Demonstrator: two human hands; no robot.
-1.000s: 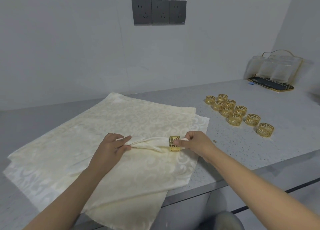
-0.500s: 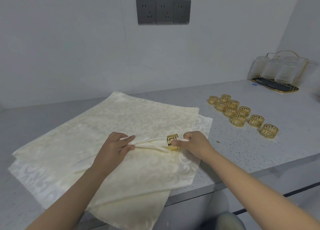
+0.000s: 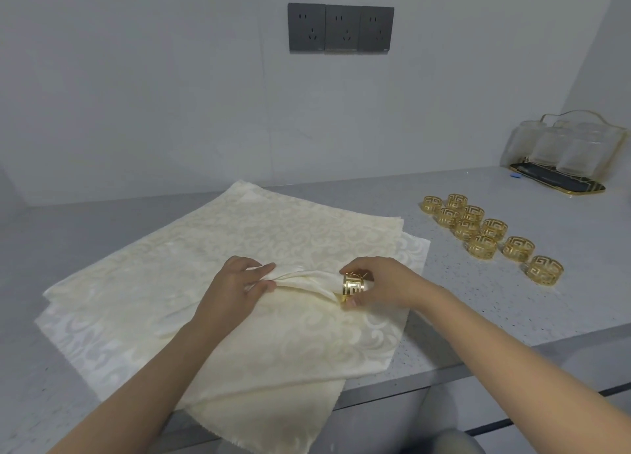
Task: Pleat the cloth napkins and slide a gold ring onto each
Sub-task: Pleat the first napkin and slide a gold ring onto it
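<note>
Clearly the step in hand is the ringing of the first napkin: the gathered part of the top napkin [image 3: 300,279] lies in a bunched ridge across the middle of the frame, on the stack of flat cream napkins [image 3: 307,228] that covers the centre and lower left of the grey surface [image 3: 478,310]. The left hand [image 3: 239,283] pinches the left end of that ridge, thumb and fingers curled round the folds. The right hand [image 3: 379,284] grips a gold ring [image 3: 352,284] between thumb below and fingers above, right at the right end of the bunched cloth. The ring sits tilted, its open face turned toward the cloth, and a point of fabric appears to enter it, though how far the cloth has passed through I cannot tell, since the fingers hide the far side.

Judging from this, only a small share of the task is done: nine spare gold rings [image 3: 481,230] wait in a cluster at right of centre, and none of the napkins below looks pleated. The next move would seem to call for the left hand to keep the folds tight and narrow while the right draws the ring leftward along the ridge, toward the middle of the napkin. A loose fold could catch on the rim and spread.
</note>
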